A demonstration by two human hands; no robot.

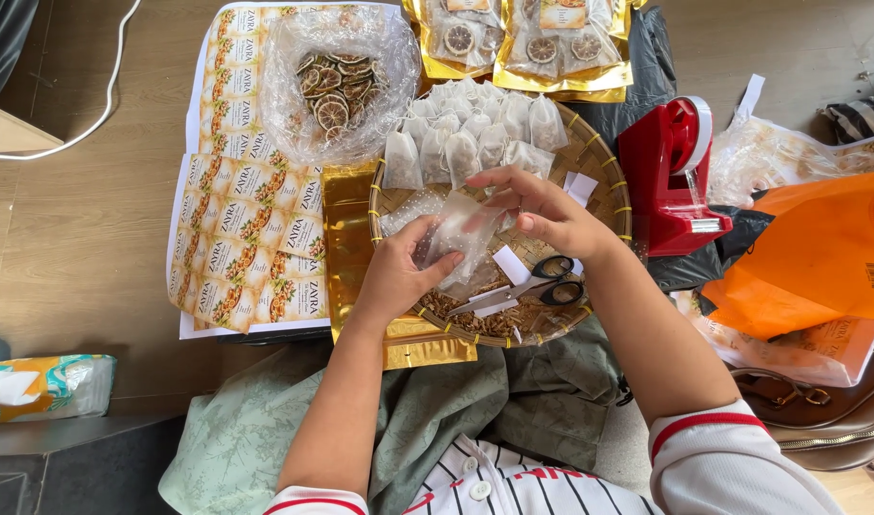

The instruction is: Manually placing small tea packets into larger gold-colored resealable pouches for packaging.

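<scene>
Both hands' grip point(399, 272) point(547, 215) clamped on clear pouch point(456, 238), above woven tray point(604, 181), wooden floor point(74, 229).

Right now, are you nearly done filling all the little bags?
Not yet, it seems. Done: a row of small filled sachets stands in the woven tray, and sealed gold pouches lie beyond it. In hand: the left hand and right hand hold one clear sachet. Left: dried slices in the plastic bag, loose bits in the tray, and unused label sheets.
</scene>
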